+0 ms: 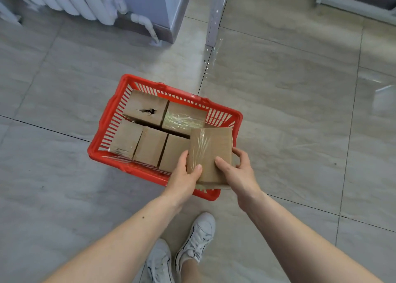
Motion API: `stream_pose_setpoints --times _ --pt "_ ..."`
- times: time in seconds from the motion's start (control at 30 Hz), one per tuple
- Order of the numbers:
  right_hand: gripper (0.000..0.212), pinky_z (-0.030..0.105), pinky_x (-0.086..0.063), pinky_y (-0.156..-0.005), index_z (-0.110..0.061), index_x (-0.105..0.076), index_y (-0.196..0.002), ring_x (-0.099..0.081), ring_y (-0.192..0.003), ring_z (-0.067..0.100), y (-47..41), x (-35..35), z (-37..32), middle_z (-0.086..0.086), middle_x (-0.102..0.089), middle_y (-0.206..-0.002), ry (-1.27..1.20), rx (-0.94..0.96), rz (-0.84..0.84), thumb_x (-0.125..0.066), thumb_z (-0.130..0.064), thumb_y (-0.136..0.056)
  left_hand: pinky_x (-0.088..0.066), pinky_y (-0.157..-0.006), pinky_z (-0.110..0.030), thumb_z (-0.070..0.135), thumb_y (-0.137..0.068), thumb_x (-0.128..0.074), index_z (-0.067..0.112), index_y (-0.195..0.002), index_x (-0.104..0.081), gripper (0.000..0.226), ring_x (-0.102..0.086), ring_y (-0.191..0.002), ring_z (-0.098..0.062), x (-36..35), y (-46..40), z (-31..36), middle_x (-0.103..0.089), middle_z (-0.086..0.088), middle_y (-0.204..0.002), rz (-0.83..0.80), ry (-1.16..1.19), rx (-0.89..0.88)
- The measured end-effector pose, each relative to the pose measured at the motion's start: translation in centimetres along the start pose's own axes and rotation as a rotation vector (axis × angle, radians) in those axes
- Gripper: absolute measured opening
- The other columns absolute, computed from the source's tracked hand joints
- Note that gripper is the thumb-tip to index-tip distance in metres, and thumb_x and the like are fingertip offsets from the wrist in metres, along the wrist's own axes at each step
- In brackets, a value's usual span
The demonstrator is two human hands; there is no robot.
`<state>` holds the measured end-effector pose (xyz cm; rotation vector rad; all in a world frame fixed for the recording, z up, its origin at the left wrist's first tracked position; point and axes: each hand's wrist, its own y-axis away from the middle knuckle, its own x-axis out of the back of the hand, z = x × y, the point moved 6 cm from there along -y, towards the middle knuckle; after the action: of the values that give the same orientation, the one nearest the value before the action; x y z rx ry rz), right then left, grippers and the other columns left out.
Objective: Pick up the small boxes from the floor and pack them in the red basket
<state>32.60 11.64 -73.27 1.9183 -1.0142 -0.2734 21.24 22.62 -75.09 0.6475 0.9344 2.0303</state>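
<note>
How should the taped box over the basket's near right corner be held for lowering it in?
Grip the taped box by its two long side edges, left hand and right hand opposite each other from above; its flat broad face offers no other purchase.

This looks like a plain indoor room in a building, perhaps a stockroom or utility space, though its exact use cannot be told. The floor (278,111) is laid with large glossy grey tiles with thin dark joints, and it reflects light on the right. At the far left a white ribbed radiator (64,0) stands against the wall, with a white pipe (147,27) running down to the floor. Beside it rises a pale blue-grey wall corner (162,10) with a dark skirting. A perforated grey metal upright (215,15), like a shelving-rack leg, stands on the tiles further right. A red plastic shopping basket (107,130) holding taped cardboard boxes (145,109) sits on the floor.
</note>
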Motion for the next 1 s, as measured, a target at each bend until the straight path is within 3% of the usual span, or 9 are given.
stream_pose_setpoints --times 0.13,0.2,0.37,0.47,0.63,0.77,0.87,1.0 --pt "0.056 0.033 -0.057 -0.083 -0.045 -0.037 -0.134 -0.066 -0.107 0.020 -1.1 -0.8 -0.3 0.001 -0.060 -0.128 -0.029 0.011 -0.096 -0.065 -0.044 -0.086 -0.044 -0.108 -0.044 0.036 -0.095 -0.053 0.039 -0.150 -0.025 0.062 -0.053 -0.127 -0.016 0.6 -1.1 -0.5 -0.052 0.006 -0.143 0.015 0.052 0.018" --pt "0.058 0.037 -0.058 -0.085 -0.047 -0.036 -0.134 -0.067 -0.106 0.022 -1.4 -0.9 -0.2 0.003 -0.059 -0.129 -0.035 -0.003 -0.083 -0.066 -0.043 -0.085 -0.042 -0.110 -0.043 0.037 -0.096 -0.052 0.039 -0.151 -0.025 0.061 -0.051 -0.129 -0.014 0.7 -1.7 -0.6 -0.051 0.007 -0.144 -0.003 0.040 0.029" --pt "0.094 0.042 -0.047 -0.100 -0.050 -0.019 -0.145 -0.050 -0.119 0.026 -1.3 -1.6 0.1 0.000 -0.035 -0.128 0.169 0.006 0.107 -0.075 -0.051 -0.070 -0.035 -0.114 -0.036 0.040 -0.099 -0.043 0.033 -0.152 -0.026 0.056 -0.040 -0.137 -0.013 0.7 -2.8 0.7 -0.035 0.009 -0.151 -0.035 -0.066 0.011" --pt "0.103 0.047 -0.041 -0.108 -0.046 -0.014 -0.149 -0.042 -0.129 0.033 -1.4 -3.0 0.2 0.005 -0.032 -0.129 0.316 0.012 0.194 -0.076 -0.055 -0.068 -0.034 -0.111 -0.028 0.037 -0.102 -0.039 0.024 -0.149 -0.036 0.049 -0.041 -0.135 -0.008 0.3 -3.4 1.6 -0.040 0.007 -0.151 -0.118 -0.039 0.011" --pt "0.083 0.047 -0.036 -0.112 -0.042 -0.018 -0.150 -0.040 -0.131 0.036 -2.0 -5.1 2.5 0.010 -0.032 -0.136 0.252 -0.072 0.266 -0.064 -0.050 -0.082 -0.035 -0.107 -0.027 0.045 -0.101 -0.034 0.025 -0.145 -0.043 0.049 -0.046 -0.128 -0.008 0.5 -5.0 0.8 -0.050 0.012 -0.138 -0.242 -0.099 0.095" --pt "0.067 0.049 -0.041 -0.108 -0.037 -0.027 -0.147 -0.050 -0.123 0.033 -2.7 -5.4 4.1 0.005 -0.035 -0.127 0.209 -0.052 0.322 -0.061 -0.031 -0.089 -0.036 -0.113 -0.047 0.065 -0.088 -0.029 0.034 -0.139 -0.048 0.063 -0.046 -0.133 -0.019 0.3 -6.8 -0.4 -0.043 0.003 -0.146 -0.270 -0.201 0.089" --pt "0.069 0.048 -0.044 -0.106 -0.036 -0.029 -0.145 -0.051 -0.120 0.030 -3.5 -5.6 4.9 0.008 -0.036 -0.132 0.210 -0.058 0.365 -0.064 -0.022 -0.086 -0.040 -0.110 -0.045 0.058 -0.092 -0.029 0.032 -0.134 -0.051 0.053 -0.051 -0.125 -0.016 0.0 -6.9 -0.7 -0.054 0.004 -0.137 -0.264 -0.221 0.086" --pt "0.066 0.045 -0.049 -0.100 -0.035 -0.033 -0.142 -0.054 -0.107 0.025 -5.0 -5.7 5.9 0.002 -0.036 -0.119 0.212 -0.072 0.369 -0.064 -0.017 -0.087 -0.039 -0.106 -0.035 0.045 -0.101 -0.031 0.031 -0.140 -0.042 0.043 -0.048 -0.125 -0.014 0.1 -8.0 -2.1 -0.050 0.007 -0.138 -0.232 -0.208 0.090"
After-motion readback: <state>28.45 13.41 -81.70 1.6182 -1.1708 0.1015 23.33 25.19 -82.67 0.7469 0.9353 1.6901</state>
